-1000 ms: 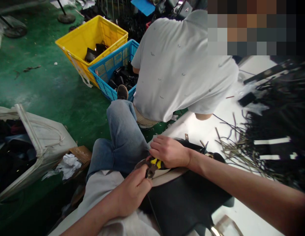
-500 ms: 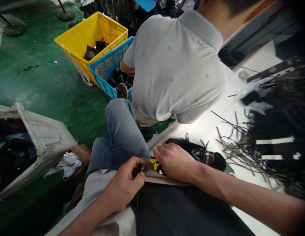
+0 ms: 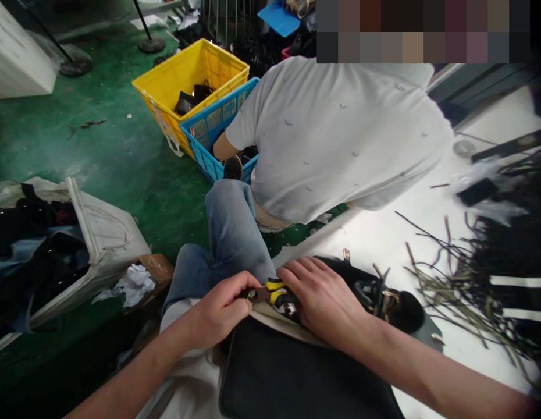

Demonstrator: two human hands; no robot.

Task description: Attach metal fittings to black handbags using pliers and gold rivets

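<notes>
A black bag [image 3: 292,372] with a beige lining along its edge lies across my lap. My right hand [image 3: 325,297] is closed around the yellow-and-black handles of a pair of pliers [image 3: 274,290]. Their dark metal jaws point left, at the bag's edge. Beside the jaw tips, my left hand [image 3: 218,311] pinches the edge of the bag between thumb and fingers, close to a small metal piece there. Whether the jaws grip that piece, I cannot tell. Beyond my right hand, another black bag or strap piece with metal fittings [image 3: 390,302] rests on the white table [image 3: 375,238].
A person in a light grey shirt [image 3: 340,145] bends forward in front of me, one arm in a blue crate [image 3: 205,154]. Behind it stands a yellow crate [image 3: 163,119]. A white bin [image 3: 116,233] of dark items is at left, near crumpled paper [image 3: 137,285]. Dark strips [image 3: 445,297] cover the table's right side.
The view has swung, so the surroundings appear farther right. More of the pliers shows between my hands, and the bag lies slightly differently. The bending person has leaned lower, reaching deeper into the blue crate.
</notes>
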